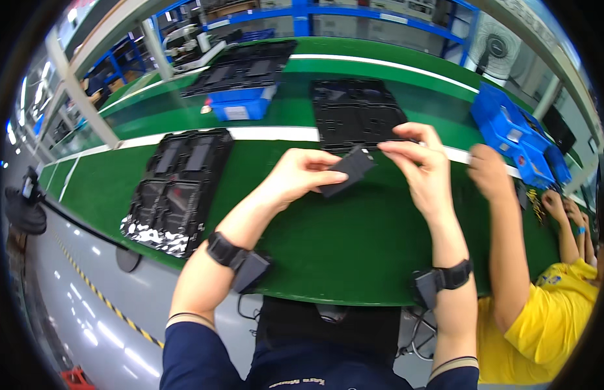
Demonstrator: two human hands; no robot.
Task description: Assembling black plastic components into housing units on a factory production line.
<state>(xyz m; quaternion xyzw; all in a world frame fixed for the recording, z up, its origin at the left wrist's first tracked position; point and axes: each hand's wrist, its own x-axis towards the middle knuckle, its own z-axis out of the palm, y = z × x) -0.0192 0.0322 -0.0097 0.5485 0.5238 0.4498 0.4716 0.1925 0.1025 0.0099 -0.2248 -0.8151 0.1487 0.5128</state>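
Observation:
My left hand [294, 175] is closed round one end of a dark grey, flat rectangular block [351, 174], thumb on top. The block is tilted, and small light marks show at its far right end. Just right of that end, apart from it, is my right hand [420, 162]. Its thumb and forefinger are drawn together at the tips; whatever they may hold is too small to make out. Beyond both hands lies a black moulded tray [354, 112] with shallow compartments.
Left on the green bench [302, 260] is a black tray stack [175, 175] holding grey blocks. Farther back, another tray [243, 65] rests above a blue bin [240, 104]. Blue bins [513, 133] stand at right, near the arm of a co-worker [542, 312] in yellow.

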